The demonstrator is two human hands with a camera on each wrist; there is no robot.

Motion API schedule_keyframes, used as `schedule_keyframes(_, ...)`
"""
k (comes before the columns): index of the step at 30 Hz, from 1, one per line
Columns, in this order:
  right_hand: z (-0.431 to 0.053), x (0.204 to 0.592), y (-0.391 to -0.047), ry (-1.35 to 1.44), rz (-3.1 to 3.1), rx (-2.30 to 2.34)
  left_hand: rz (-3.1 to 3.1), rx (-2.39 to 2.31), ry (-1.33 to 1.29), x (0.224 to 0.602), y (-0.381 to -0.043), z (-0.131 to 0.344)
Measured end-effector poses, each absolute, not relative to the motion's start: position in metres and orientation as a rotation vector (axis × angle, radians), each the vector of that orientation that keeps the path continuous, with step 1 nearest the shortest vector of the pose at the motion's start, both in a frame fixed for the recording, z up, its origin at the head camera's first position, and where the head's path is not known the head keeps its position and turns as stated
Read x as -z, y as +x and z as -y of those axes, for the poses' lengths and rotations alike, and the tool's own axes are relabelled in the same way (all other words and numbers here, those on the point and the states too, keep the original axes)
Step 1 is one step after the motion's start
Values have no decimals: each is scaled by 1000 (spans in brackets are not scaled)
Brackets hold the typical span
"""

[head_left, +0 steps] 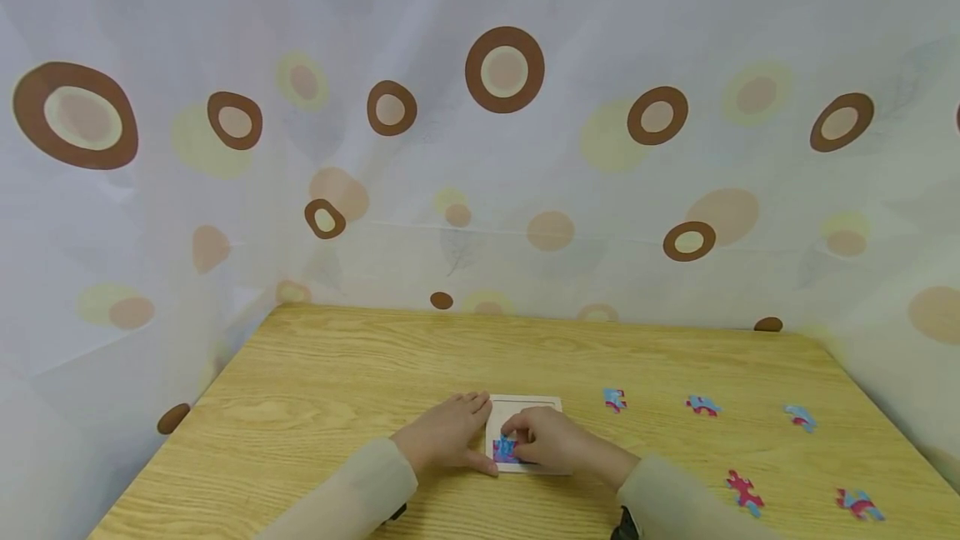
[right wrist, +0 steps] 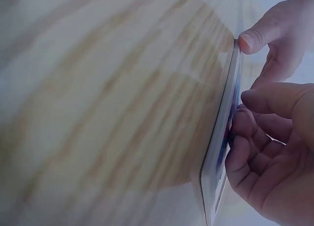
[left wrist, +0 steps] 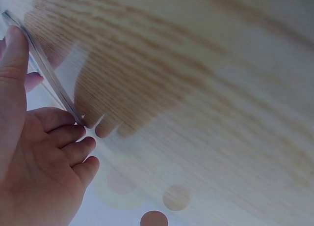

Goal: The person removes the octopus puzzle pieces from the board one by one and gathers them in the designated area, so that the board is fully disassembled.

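Observation:
A small white-edged puzzle board [head_left: 498, 412] lies on the wooden table with blue, pink and purple pieces along its near left part. My left hand [head_left: 450, 433] rests along the board's left edge, its fingers straight and its thumb at the near corner. In the left wrist view the thumb [left wrist: 17, 51] lies on the board's edge. Bent over the board, my right hand [head_left: 549, 437] pinches a blue puzzle piece [head_left: 505, 445] at the board's surface. Its curled fingers [right wrist: 240, 155] sit right at the board in the right wrist view, partly hiding the pieces.
To the right of the board lie several loose puzzle pieces: a blue and pink one [head_left: 615, 399] nearest, others [head_left: 702, 405] [head_left: 801, 417] farther right, and a mostly pink one [head_left: 743, 492] and another [head_left: 859, 504] nearer the front. A spotted curtain [head_left: 510, 165] stands behind the table [head_left: 360, 373].

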State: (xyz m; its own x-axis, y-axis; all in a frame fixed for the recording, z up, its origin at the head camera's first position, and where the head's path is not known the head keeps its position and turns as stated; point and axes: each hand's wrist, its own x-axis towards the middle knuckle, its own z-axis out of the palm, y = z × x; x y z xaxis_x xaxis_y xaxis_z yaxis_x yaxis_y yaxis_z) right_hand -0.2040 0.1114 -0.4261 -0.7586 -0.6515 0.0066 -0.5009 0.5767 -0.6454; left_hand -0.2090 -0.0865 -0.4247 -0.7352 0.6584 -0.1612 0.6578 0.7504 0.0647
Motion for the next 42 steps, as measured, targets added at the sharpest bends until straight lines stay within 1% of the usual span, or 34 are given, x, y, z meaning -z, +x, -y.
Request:
schedule_keyframes(7,-112,424,-206,-921,-2554,1045,-2773,-9,1050,425,-208,86)
schedule_keyframes(17,-112,425,-210,-766,-2418,1256,-2775,-45,1050,423,-207,87)
schedule_keyframes(28,-116,423,-210,-743,-2324,1338,-2778,-52,1035,423,-206,87)
schedule_keyframes(42,-121,421,-212,-612,-2209,1419,-2775,-56,1034,424,-207,86)
